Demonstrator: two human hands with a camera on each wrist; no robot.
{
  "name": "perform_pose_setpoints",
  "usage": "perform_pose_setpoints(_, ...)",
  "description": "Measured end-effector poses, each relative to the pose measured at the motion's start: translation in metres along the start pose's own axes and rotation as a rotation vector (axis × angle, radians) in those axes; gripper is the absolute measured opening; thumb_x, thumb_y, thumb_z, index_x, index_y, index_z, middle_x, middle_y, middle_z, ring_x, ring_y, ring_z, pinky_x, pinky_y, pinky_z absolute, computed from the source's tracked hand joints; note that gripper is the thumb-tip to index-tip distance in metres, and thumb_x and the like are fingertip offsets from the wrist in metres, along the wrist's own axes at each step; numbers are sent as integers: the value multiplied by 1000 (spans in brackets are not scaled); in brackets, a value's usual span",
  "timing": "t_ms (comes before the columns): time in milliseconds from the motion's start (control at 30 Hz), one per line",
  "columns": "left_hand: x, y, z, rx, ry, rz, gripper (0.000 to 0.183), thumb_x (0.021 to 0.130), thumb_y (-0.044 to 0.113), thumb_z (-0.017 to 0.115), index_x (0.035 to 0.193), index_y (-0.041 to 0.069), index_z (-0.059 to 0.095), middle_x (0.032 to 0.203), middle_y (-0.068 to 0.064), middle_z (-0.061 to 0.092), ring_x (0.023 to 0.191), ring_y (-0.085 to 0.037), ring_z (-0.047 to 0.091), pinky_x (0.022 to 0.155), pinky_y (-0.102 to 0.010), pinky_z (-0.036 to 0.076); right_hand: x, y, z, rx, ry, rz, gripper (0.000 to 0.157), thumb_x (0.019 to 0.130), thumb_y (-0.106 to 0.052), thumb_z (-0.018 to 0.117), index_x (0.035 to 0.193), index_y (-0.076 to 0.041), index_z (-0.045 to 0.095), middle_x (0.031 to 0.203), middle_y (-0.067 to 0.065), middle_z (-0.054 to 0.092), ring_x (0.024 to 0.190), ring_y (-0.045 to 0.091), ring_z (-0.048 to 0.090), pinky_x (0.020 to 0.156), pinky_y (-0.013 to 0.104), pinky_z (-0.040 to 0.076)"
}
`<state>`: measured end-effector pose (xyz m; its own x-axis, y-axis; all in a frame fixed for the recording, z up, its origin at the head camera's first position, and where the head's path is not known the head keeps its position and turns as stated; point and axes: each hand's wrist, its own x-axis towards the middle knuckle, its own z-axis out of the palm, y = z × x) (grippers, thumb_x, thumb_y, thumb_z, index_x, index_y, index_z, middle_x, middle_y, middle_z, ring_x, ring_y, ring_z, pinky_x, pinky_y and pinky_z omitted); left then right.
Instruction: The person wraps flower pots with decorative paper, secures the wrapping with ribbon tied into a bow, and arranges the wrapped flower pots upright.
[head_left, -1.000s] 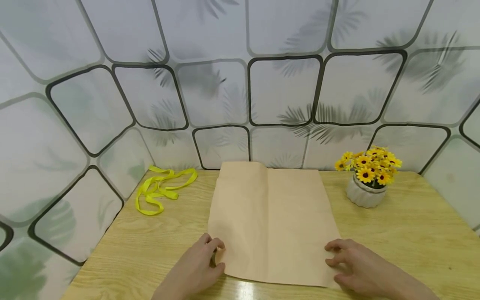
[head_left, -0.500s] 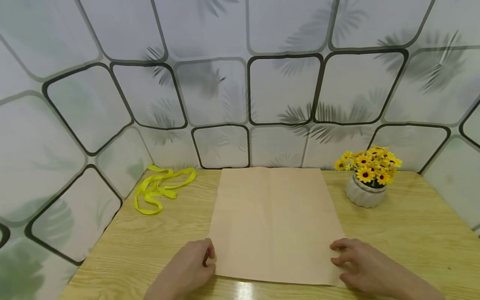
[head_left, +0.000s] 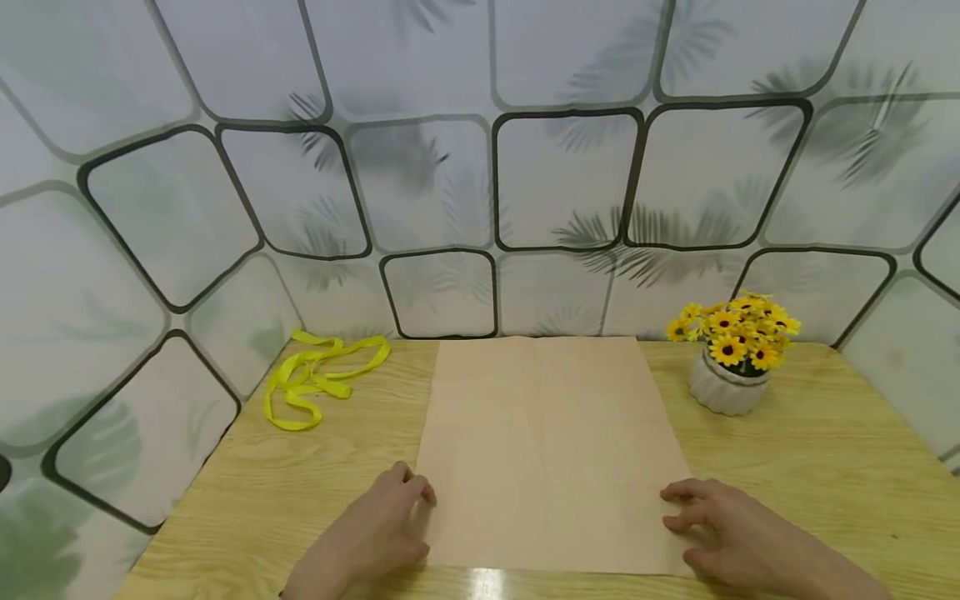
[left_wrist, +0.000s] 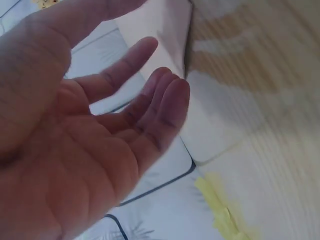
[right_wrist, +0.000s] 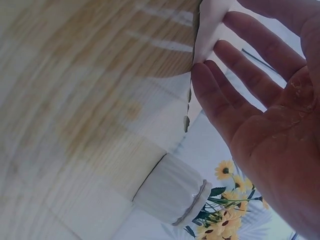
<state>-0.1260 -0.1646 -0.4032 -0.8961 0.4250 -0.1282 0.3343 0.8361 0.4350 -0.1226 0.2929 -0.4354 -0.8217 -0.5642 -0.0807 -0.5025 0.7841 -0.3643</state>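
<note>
"Brown paper sheet (head_left: 551, 442)?"
"One, on the worktop (head_left: 840, 467), long axis seemingly 12-to-6 o'clock."
"Around it?"
"Left hand (head_left: 371, 527) at 8, right hand (head_left: 738, 531) at 4, fingers loose; one flowerpot (head_left: 727, 385) at 2."

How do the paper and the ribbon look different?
The paper is tan, while the ribbon is bright yellow. The paper is a broad sheet; the ribbon is a narrow strip. The paper is spread out, whereas the ribbon lies in loose loops. Both are on the table.
</note>
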Motion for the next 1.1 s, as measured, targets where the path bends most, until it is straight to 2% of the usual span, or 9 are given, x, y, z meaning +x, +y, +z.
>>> perform_pose_setpoints(100,9,4,1,-2,-6,28,52,75,21,88,121,9,68,123,-8,58,110,-24,57,90,-40,56,0,0,1,-4,-6,-3,27,83,-32,84,109,-24,80,131,4,65,117,32,63,91,33,57)
perform_pose_setpoints(233,18,7,2,6,-52,38,71,75,32,90,134,4,63,143,-14,54,132,-42,51,104,-55,51,0,0,1,-12,-4,-12,27,83,-34,84,109,-25,80,131,4,65,117,30,63,91,33,57)
perform_pose_setpoints(533,23,6,4,16,-85,61,72,74,34,91,133,4,64,146,-17,52,134,-48,47,107,-58,49,-2,3,0,-33,14,-32,27,85,-36,82,110,-27,79,131,4,66,116,28,64,90,34,57)
perform_pose_setpoints(667,23,6,5,26,-78,72,72,73,34,91,132,4,64,144,-17,53,132,-45,49,106,-57,50,0,5,0,42,103,-74,20,89,-31,80,109,-26,77,124,4,69,108,12,66,80,26,56)
perform_pose_setpoints(767,23,7,5,30,-70,84,72,72,34,91,131,3,65,143,-17,54,130,-43,50,105,-56,51,4,7,0,95,264,-85,16,88,-19,81,104,-19,77,111,5,73,96,-1,65,67,21,55)
perform_pose_setpoints(867,24,8,6,38,-63,96,72,71,34,92,130,3,65,142,-18,55,130,-44,51,104,-56,51,9,8,-4,84,490,49,17,86,-9,81,102,-11,78,101,8,76,83,-3,66,58,18,53)
perform_pose_setpoints(933,24,8,6,44,-65,96,72,72,34,92,130,3,65,142,-18,55,130,-45,51,104,-56,51,12,10,-10,66,638,211,21,86,-10,80,106,-5,76,98,13,77,78,3,69,56,16,52)
perform_pose_setpoints(1033,25,9,6,52,-73,88,73,72,35,91,132,4,65,142,-17,55,130,-43,51,104,-55,52,14,17,-22,133,738,495,41,93,-24,74,124,2,68,106,22,75,70,-4,64,58,15,46)
perform_pose_setpoints(1100,25,10,6,55,-81,83,74,72,36,91,133,4,64,143,-17,54,129,-40,52,103,-54,52,16,23,-30,200,743,643,59,96,-36,69,136,5,58,118,27,71,72,-4,65,68,23,47)
